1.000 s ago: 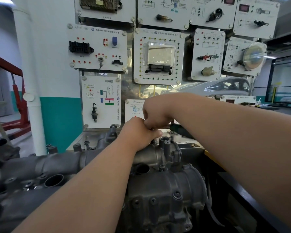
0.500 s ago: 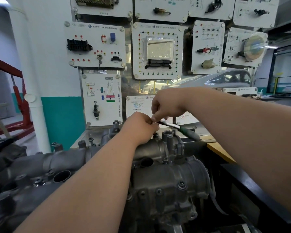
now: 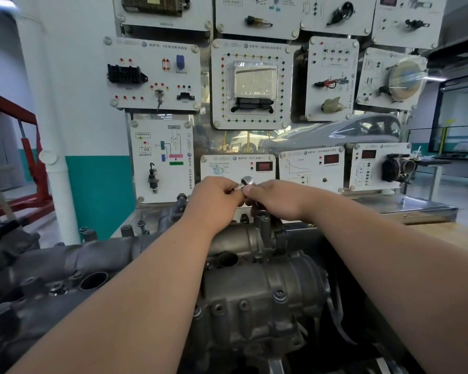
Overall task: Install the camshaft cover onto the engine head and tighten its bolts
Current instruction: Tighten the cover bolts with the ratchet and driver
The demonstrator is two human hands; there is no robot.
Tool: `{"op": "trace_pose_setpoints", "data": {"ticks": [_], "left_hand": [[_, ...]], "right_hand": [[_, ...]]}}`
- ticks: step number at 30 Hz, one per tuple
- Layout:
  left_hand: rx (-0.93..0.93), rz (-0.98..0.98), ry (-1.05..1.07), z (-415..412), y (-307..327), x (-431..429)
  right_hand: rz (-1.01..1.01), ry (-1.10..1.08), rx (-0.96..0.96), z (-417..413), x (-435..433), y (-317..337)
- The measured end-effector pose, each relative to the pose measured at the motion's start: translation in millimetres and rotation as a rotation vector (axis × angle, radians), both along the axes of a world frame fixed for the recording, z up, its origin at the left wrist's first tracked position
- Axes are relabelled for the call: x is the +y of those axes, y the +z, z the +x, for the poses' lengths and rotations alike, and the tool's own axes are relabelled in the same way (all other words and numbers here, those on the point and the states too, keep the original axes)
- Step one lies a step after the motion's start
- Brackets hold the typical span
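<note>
Fingers (image 3: 249,189) of left hand (image 3: 214,198) and right hand (image 3: 277,202) pinch tool (image 3: 247,181) (mostly hidden).

Tan wooden benchtop (image 3: 449,231) (only its right part visible), dark edge, grey engine head (image 3: 254,292) beside it.

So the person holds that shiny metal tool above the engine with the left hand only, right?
Not quite: in the head view the left hand and the right hand both pinch the shiny metal tool above the engine.

Grey cast camshaft cover (image 3: 92,256) on engine (image 3: 257,306)
</note>
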State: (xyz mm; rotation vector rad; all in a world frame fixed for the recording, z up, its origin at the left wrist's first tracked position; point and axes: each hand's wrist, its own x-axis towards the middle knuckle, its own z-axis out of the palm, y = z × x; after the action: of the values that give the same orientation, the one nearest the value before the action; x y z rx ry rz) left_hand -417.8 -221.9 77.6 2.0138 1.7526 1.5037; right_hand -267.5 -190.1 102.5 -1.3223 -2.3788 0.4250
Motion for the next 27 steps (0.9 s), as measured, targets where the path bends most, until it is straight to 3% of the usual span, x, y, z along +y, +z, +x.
{"op": "trace_pose_setpoints", "data": {"ticks": [4, 8, 10, 12, 16, 21, 27], "left_hand": [[0.072, 0.027, 0.039, -2.0, 0.5, 1.4], [0.09, -0.141, -0.016, -4.1, -1.0, 3.0], [-0.079, -0.214, -0.072, -4.8, 1.6, 1.9], [-0.211, -0.222, -0.107, -5.1, 2.1, 0.2], [-0.131, -0.154, -0.081, -0.9, 0.3, -1.0], [-0.175, -0.104, -0.074, 1.3, 3.6, 2.8], [-0.136, -0.15, -0.029, -1.8, 1.2, 7.2]], "right_hand": [[0.26, -0.011, 0.035, -10.7, -0.2, -0.5], [0.556, -0.168, -0.275, -10.1, -4.3, 3.8], [0.62, -0.186, -0.391, -8.6, -6.9, 3.0], [0.648, -0.194, -0.411, -7.6, -10.7, 1.9], [0.685, -0.218, -0.405, -7.7, -17.0, 8.9], [0.711, -0.236, -0.328, -10.5, -21.2, 17.8], [0.716, -0.229, -0.332, -16.7, -19.7, 13.2]]}}
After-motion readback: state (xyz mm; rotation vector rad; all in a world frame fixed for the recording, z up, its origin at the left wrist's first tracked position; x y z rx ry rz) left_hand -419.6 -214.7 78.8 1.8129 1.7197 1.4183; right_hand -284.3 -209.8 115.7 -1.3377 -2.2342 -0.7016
